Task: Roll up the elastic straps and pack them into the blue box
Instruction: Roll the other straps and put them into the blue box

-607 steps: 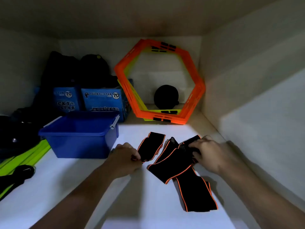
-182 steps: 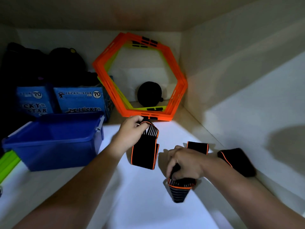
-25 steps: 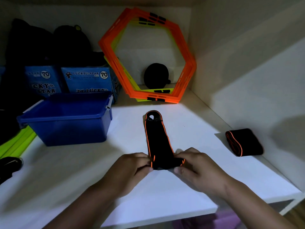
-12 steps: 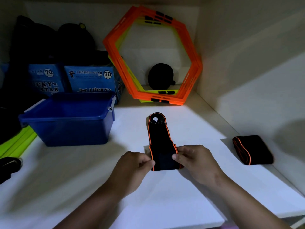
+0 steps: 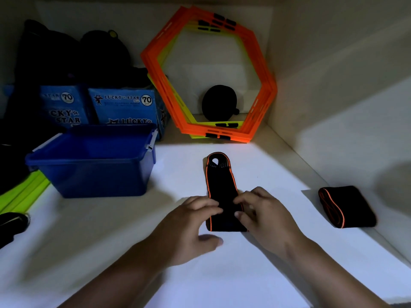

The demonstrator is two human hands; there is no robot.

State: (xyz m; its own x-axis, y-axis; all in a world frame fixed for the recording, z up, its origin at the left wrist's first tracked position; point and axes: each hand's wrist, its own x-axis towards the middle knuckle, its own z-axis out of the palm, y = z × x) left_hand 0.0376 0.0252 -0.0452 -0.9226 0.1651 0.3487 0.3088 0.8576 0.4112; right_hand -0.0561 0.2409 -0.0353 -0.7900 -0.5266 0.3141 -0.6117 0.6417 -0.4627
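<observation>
Item one, strap (image 5: 220, 185): we log it flat on the shelf (image 5: 222, 274), looped end toward the back wall, near end doubled over and lying between the two hands. We note the left hand (image 5: 189, 225) with fingers curled onto the fold's left edge and thumb on the shelf just below, and the right hand (image 5: 264, 221) with fingers curled over the fold's right edge, both gripping it. Item two, roll (image 5: 347, 207): we list it well right of the hands, by the side wall, while the box (image 5: 93, 172) stands well left of the strap.
</observation>
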